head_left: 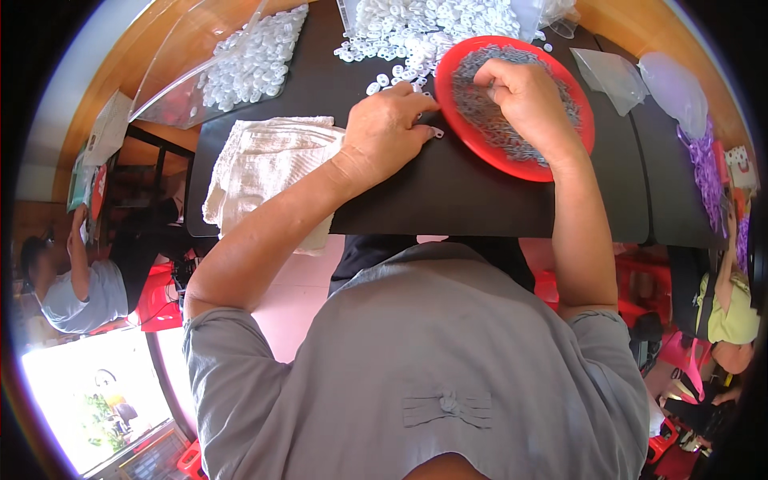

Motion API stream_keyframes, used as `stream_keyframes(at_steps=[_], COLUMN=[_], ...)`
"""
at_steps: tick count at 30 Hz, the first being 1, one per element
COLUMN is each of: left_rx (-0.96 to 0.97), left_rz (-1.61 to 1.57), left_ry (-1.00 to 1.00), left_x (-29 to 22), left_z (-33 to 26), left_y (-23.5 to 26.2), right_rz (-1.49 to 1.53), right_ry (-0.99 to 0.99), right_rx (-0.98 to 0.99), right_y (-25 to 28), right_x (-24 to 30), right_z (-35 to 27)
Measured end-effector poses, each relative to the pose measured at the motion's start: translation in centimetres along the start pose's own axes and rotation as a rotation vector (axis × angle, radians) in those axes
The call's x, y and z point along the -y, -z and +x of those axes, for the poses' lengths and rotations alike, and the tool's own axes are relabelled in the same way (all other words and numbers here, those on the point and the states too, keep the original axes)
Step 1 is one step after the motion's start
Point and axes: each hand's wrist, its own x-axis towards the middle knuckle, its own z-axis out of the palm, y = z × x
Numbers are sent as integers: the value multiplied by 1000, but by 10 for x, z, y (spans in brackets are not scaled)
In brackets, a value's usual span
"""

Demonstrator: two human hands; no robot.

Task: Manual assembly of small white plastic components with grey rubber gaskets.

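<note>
My left hand [388, 132] rests over the dark table with its fingers curled. A small white plastic piece [436, 132] shows at the tip of its thumb. My right hand [524, 100] reaches into a red plate [586, 132], thumb and fingers pinched together; anything between them is too small to make out. Many thin grey pieces [504, 140] fill the plate, their exact kind unclear. Loose white plastic pieces [392, 78] lie just beyond my left hand, spilling from a large heap [436, 20] at the far side.
A clear plastic bag [244, 68] of white pieces lies at the far left. Folded cream cloth [272, 156] sits by my left forearm. To the right are an empty-looking clear bag [612, 80] and purple shredded strips [702, 172]. Other people sit at both sides.
</note>
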Motion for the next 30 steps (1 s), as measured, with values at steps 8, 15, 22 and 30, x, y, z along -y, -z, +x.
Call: stream_keyframes(at_steps=[8, 15, 22, 30], left_rx=[146, 140, 223, 318], left_rz=[94, 100, 46, -53], left_ry=[-124, -124, -89, -10], left_x=[-4, -6, -9, -17], left_z=[8, 6, 11, 7], left_y=[-1, -7, -4, 2], right_rz=[80, 234, 214, 469], right_ry=[17, -103, 31, -102], right_rx=[-117, 37, 50, 87], right_y=[1, 2, -13, 8], right_x=[-4, 1, 6, 9], right_z=[1, 0, -2, 0])
